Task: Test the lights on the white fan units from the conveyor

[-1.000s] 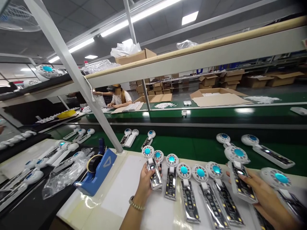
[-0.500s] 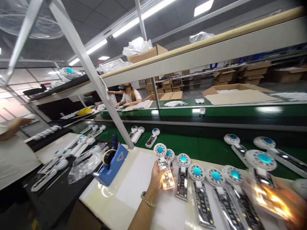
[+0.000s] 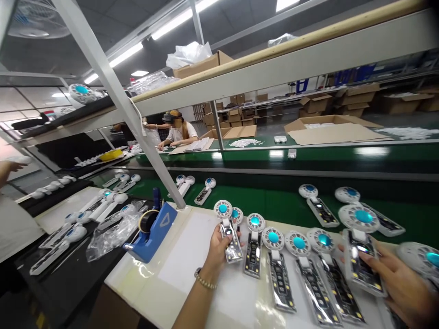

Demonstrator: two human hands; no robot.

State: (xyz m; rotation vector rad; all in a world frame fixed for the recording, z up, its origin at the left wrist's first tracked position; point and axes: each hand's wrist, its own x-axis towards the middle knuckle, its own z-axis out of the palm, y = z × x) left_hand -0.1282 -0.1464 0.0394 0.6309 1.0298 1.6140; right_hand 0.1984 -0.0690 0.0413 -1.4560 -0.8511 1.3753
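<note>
Belt drift: on the near green belt (image 3: 264, 197), the round-headed units have slid left toward the post; over on the far green belt (image 3: 250, 161), the small white case (image 3: 291, 154) has run right.
Board lights: the warm glow in both held units is out now.
Shelf: the long overhead shelf (image 3: 260, 77) slants right across the view, a carton (image 3: 202, 64) and clear plastic on top.
Worktable: here's the pale worktable (image 3: 181, 246), a row of four units (image 3: 254, 256) lying between the hands, round blue-centred heads toward the belt; one more is partly hidden behind the left-held unit.
Open box: the wide cardboard box (image 3: 329, 133) sits beyond the belts, flaps spread.
Co-worker: a person in white (image 3: 179, 134) leans over the far side, arms on the work surface.
Tape dispenser: blue dispenser (image 3: 154, 235) at the table's left edge, crumpled plastic bag (image 3: 109, 233) just beside.
Right hand: the right hand (image 3: 394, 269) grips the right-held unit (image 3: 365, 269) by its clear-faced handle, thumb on the front.
Left hand: the left hand (image 3: 216, 249) is closed round the left-held unit (image 3: 233, 249), thumb on its handle too, head up.
Bracelet: the beaded bracelet (image 3: 207, 284) circles the left wrist.
</note>
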